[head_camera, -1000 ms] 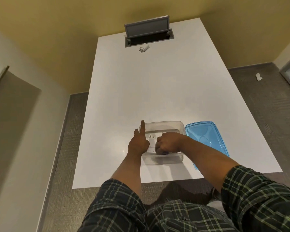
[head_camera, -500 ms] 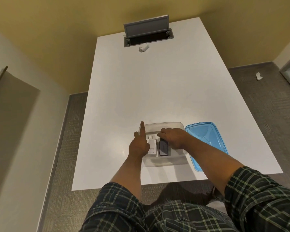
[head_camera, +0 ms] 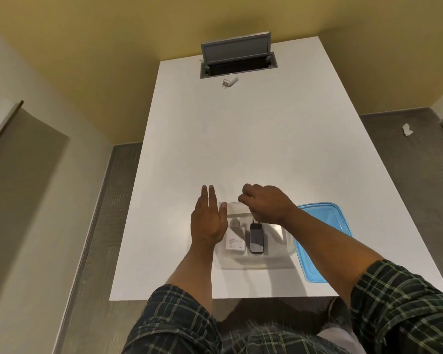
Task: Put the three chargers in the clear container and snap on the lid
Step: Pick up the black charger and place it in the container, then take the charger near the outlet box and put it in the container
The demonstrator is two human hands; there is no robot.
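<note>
Both hands lifted: my left hand (head_camera: 209,221) flat, empty; right hand (head_camera: 265,204) loosely curled, empty. Clear container (head_camera: 279,261) beneath holds white charger (head_camera: 235,242), black charger (head_camera: 256,238). Third charger (head_camera: 230,82) far ahead; blue lid (head_camera: 325,226) off, right of my right hand.

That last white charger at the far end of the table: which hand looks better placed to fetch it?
Probably the right hand: it is empty, raised and already further forward toward the white charger; the left hand rests by the clear container.
</note>
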